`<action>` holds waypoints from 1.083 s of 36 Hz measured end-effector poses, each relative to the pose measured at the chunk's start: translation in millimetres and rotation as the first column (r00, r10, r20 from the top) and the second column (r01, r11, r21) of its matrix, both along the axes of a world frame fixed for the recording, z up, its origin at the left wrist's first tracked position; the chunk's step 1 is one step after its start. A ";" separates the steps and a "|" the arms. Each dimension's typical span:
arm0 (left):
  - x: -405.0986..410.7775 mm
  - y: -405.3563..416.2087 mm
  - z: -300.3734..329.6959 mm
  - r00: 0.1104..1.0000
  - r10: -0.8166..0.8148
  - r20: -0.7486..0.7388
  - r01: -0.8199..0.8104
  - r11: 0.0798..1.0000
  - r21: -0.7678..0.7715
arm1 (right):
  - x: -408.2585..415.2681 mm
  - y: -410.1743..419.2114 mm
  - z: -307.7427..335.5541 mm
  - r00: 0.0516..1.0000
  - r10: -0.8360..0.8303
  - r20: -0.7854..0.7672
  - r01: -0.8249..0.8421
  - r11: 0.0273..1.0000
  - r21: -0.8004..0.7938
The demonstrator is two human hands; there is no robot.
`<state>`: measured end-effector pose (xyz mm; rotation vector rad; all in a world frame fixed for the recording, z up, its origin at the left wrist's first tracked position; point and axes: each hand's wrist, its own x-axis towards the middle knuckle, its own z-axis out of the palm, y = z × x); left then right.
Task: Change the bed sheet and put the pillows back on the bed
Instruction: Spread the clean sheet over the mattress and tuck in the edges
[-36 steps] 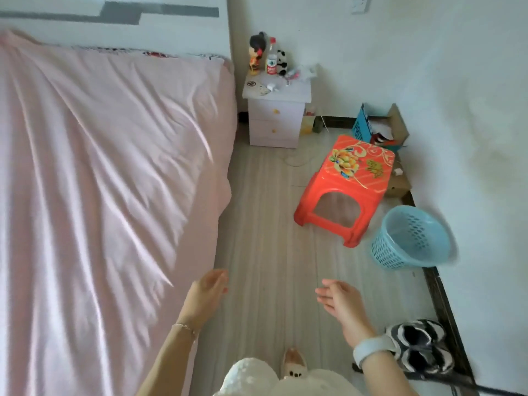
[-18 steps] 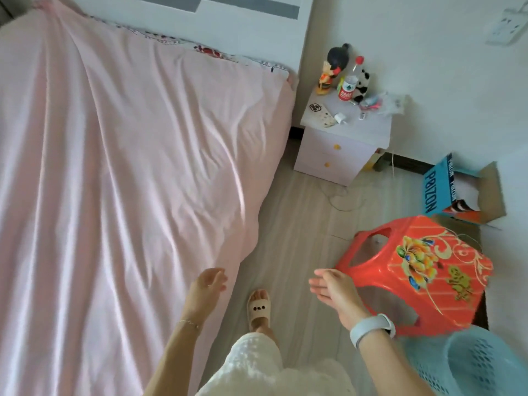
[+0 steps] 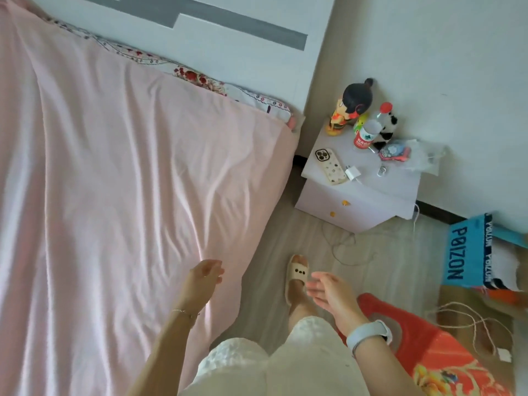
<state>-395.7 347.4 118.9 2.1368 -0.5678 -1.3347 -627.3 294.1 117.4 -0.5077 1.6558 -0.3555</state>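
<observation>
A wrinkled pink sheet (image 3: 120, 195) covers the bed and hangs over its right side. At the head end a strip of flowered fabric (image 3: 200, 78) shows under it, against the white and grey headboard (image 3: 200, 32). My left hand (image 3: 204, 277) hovers over the sheet's right edge, fingers loosely curled, holding nothing. My right hand (image 3: 333, 292) is out over the floor beside the bed, fingers relaxed and empty, with a pale wristband. No pillow is in view.
A white nightstand (image 3: 360, 192) by the bed's head corner carries a phone (image 3: 331, 167), a charger, a bottle (image 3: 368, 132) and figurines. A red stool (image 3: 428, 355) stands at my right, a blue box (image 3: 468, 252) beyond it. Cables lie on the wooden floor. My slippered foot (image 3: 297, 275) is forward.
I have walked along the bed's side towards the headboard; the nightstand is much closer and the stool is now beside me. Both hands stay empty in front of me.
</observation>
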 end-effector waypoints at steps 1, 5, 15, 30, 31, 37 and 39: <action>-2.9 -19.8 -3.3 0.999 0.036 0.004 -0.036 0.999 0.014 | -2.1 -24.9 -4.4 0.999 0.037 -0.009 -0.037 0.999 0.007; -18.7 -102.1 -15.2 0.995 0.104 0.000 -0.104 0.993 0.046 | -11.1 -132.6 -12.5 0.991 0.121 -0.055 -0.124 0.990 -0.061; -27.2 -279.3 -31.5 0.996 0.046 0.077 -0.046 0.999 0.002 | 28.7 -339.1 -23.6 0.925 0.361 -0.121 -0.377 0.913 -0.159; 22.8 -384.7 -149.8 0.942 -0.091 0.324 0.022 0.977 0.210 | 151.2 -478.9 -143.0 0.692 0.661 -0.289 -0.710 0.695 -0.112; 21.9 -384.9 -152.8 0.939 -0.098 0.329 0.020 0.972 0.233 | 151.7 -478.6 -148.9 0.678 0.668 -0.309 -0.721 0.686 -0.099; 11.0 -388.0 -153.4 0.909 -0.054 0.414 -0.054 0.968 0.245 | 140.8 -470.6 -144.4 0.584 0.740 -0.334 -0.809 0.564 -0.164; 5.6 -391.3 -148.2 0.918 -0.024 0.396 -0.080 0.966 0.244 | 134.2 -468.3 -133.8 0.575 0.734 -0.361 -0.817 0.498 -0.290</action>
